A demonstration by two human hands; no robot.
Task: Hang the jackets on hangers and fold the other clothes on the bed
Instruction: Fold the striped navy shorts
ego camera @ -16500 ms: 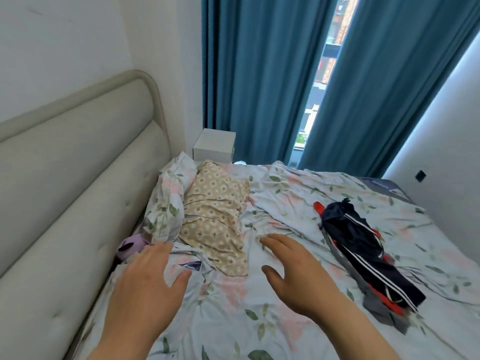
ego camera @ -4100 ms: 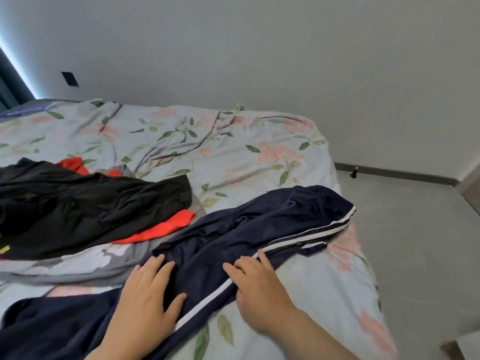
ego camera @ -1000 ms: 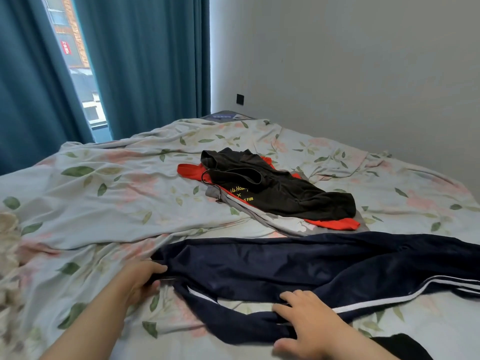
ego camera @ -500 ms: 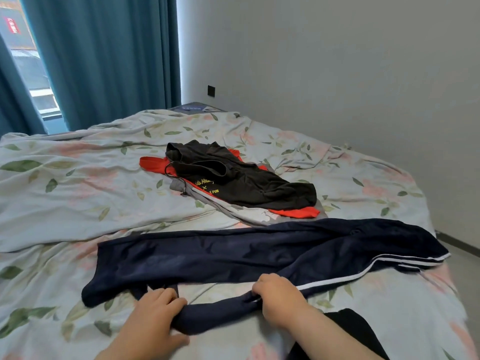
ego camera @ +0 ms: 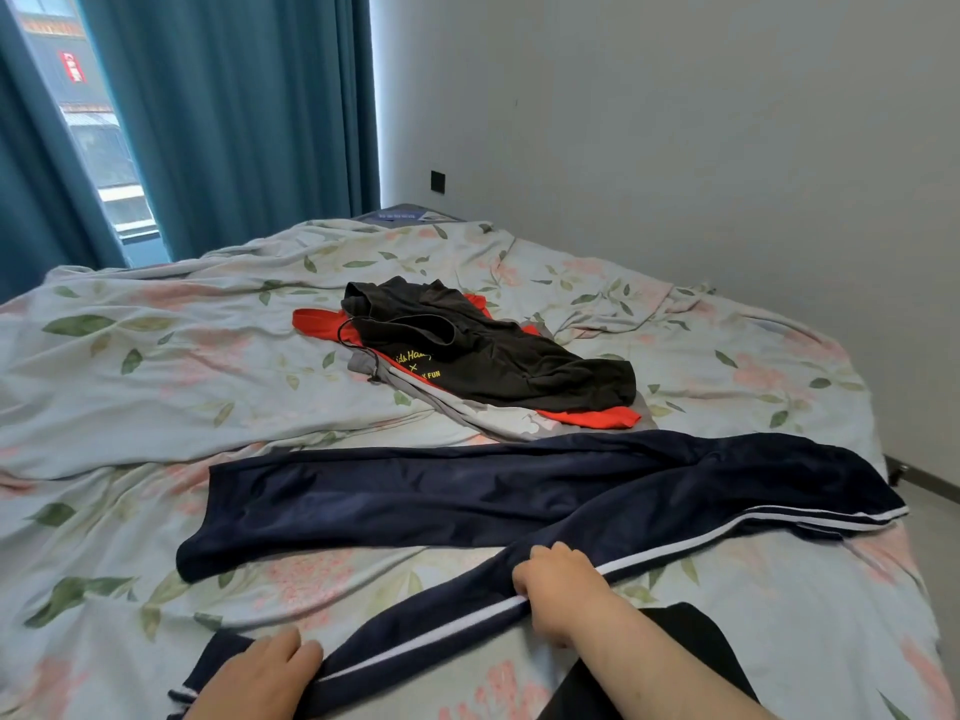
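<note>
- Pants (ego camera: pixel 727 475) lie across the near half of the bed (ego camera: pixel 156 387), waist to the right, the two legs splayed apart toward the left.
- Right hand (ego camera: pixel 558 579): fingers curled tight on the near leg at its white stripe, about mid-length.
- Left hand (ego camera: pixel 260 678): lies on the same leg by the cuff, well left of the right hand. Cannot tell whether it pinches the cloth.
- Step, as I judge it: bring the near leg onto the far leg.
- To do it well: lift both ends together, keep the leg taut, match cuffs and side edges, then smooth from waist to cuffs.
- Risk: the cloth looks slick and may slide off line.
- Pile (ego camera: pixel 493 366) of black, red and grey clothes lies just beyond, unfolded.
</note>
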